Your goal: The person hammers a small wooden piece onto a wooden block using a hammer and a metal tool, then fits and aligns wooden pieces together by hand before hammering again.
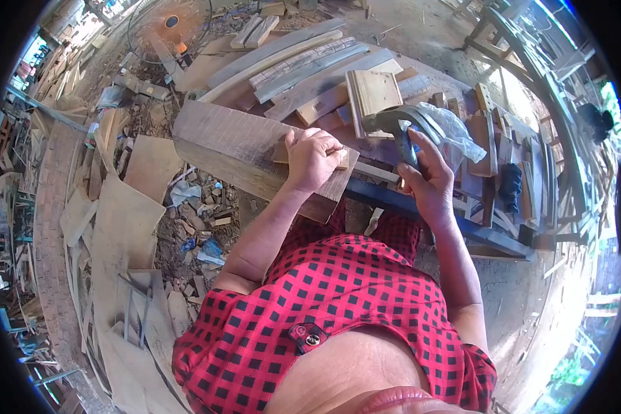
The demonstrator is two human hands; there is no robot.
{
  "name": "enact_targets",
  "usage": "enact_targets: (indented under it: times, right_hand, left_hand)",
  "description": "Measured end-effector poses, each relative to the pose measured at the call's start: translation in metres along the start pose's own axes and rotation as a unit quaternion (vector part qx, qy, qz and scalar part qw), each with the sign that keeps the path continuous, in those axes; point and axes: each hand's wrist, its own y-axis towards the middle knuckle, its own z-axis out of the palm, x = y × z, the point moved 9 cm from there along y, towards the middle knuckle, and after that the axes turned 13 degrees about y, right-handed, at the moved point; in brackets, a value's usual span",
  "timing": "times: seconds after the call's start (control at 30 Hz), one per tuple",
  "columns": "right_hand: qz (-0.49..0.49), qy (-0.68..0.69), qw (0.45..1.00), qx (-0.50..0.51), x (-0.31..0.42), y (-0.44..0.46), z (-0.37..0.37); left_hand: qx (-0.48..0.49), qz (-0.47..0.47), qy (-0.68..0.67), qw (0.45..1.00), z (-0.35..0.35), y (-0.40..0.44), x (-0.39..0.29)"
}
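My left hand [312,160] is closed over a small wooden strip [281,153] and presses it onto the top of a thick wooden beam [228,127], near the beam's right end. Whether a nail is between the fingertips I cannot make out. My right hand [429,172] grips a claw hammer [388,121] by its dark handle. The hammer is raised to the right of my left hand, its head pointing left and apart from the strip. Just behind the hammer head stands a pale square wooden block [374,92].
Long boards [303,67] lie side by side on the bench beyond the beam. A crumpled clear plastic bag [455,130] lies right of the hammer. Wood scraps [193,214] litter the floor at left, near a bent plywood sheet [127,228]. A round fan [171,24] stands at the back.
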Motion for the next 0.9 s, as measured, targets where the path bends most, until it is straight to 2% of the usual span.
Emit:
enact_targets:
  times: [0.1,0.17,0.2,0.3,0.37,0.83,0.9]
  right_hand:
    - [-0.004,-0.013,1.000,0.008,0.007,-0.005,0.008]
    - [-0.084,-0.052,0.994,0.038,0.026,-0.002,0.019]
    - [-0.087,-0.054,0.994,0.040,0.025,0.000,0.021]
    - [-0.086,-0.061,0.993,0.047,0.020,0.001,0.027]
    - [-0.018,-0.075,0.995,0.064,0.009,0.002,0.030]
    - [-0.026,-0.173,0.979,0.107,-0.014,0.012,0.041]
    - [-0.066,-0.179,0.975,0.117,-0.011,0.011,0.045]
  left_hand:
    - [0.011,-0.007,-0.027,1.000,0.004,-0.007,0.000]
    - [0.006,-0.009,-0.013,1.000,0.003,-0.004,0.001]
    - [0.002,-0.010,-0.014,1.000,0.003,-0.002,0.001]
    - [0.006,-0.015,-0.006,1.000,0.003,-0.004,0.003]
    - [0.006,-0.005,-0.010,1.000,0.002,-0.003,0.002]
    - [0.005,-0.005,0.018,1.000,0.003,-0.004,0.003]
    - [0.008,-0.005,0.017,1.000,0.002,-0.003,0.003]
